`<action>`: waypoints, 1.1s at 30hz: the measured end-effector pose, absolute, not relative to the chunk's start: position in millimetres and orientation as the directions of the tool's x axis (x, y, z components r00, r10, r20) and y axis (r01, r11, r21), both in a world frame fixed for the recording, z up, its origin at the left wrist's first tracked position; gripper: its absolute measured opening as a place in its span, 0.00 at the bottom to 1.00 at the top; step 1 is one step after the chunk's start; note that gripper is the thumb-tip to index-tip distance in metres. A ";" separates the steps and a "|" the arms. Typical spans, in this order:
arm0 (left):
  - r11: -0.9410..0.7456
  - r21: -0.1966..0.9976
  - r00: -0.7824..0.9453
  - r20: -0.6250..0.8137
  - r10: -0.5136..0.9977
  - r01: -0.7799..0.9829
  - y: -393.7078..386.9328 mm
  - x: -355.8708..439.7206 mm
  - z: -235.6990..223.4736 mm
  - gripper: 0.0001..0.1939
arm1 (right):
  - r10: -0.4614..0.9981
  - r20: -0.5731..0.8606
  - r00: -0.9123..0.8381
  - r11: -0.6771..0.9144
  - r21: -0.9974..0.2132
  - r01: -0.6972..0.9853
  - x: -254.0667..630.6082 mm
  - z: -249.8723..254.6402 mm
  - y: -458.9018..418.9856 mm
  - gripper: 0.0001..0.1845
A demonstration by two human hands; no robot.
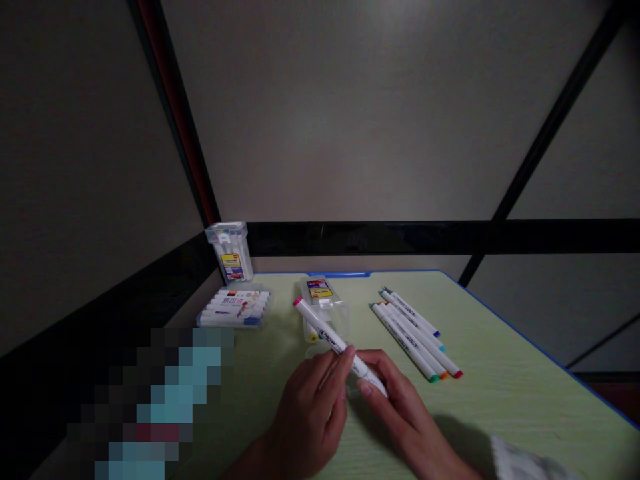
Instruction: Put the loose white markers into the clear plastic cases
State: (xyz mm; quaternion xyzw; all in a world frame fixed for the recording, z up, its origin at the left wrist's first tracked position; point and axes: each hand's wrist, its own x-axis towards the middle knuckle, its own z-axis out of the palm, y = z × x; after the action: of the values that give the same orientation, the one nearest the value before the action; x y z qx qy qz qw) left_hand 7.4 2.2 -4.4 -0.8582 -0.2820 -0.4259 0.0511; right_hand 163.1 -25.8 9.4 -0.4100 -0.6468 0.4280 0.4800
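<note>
A white marker with a pink cap [325,331] is held above the green table [500,373], its pink end pointing away to the upper left. My left hand [313,410] pinches its middle with thumb and fingers. My right hand [400,407] grips its near end. Just behind the marker lies a clear plastic marker case [325,303] with a yellow label. To the right, several white markers with coloured ends [417,333] lie side by side on the table.
A flat clear box of markers [235,308] lies at the back left, and an upright clear marker box [231,252] stands behind it. The table has a blue rim [550,357]. A pale wall rises behind; a blurred patch fills the lower left.
</note>
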 end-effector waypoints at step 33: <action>-0.911 0.249 0.541 0.741 0.397 0.329 -7.6 20.4 26.0 0.24 | 0.959 -0.048 -0.279 -0.260 -0.539 -0.801 163.7 7.9 -9.4 0.07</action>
State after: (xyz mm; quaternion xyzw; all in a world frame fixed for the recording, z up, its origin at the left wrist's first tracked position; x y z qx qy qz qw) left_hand 20.4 -7.6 26.0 -0.8768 -0.2070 -0.4322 -0.0397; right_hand 163.7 -9.4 7.9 -0.1872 -0.2111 0.7714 0.5704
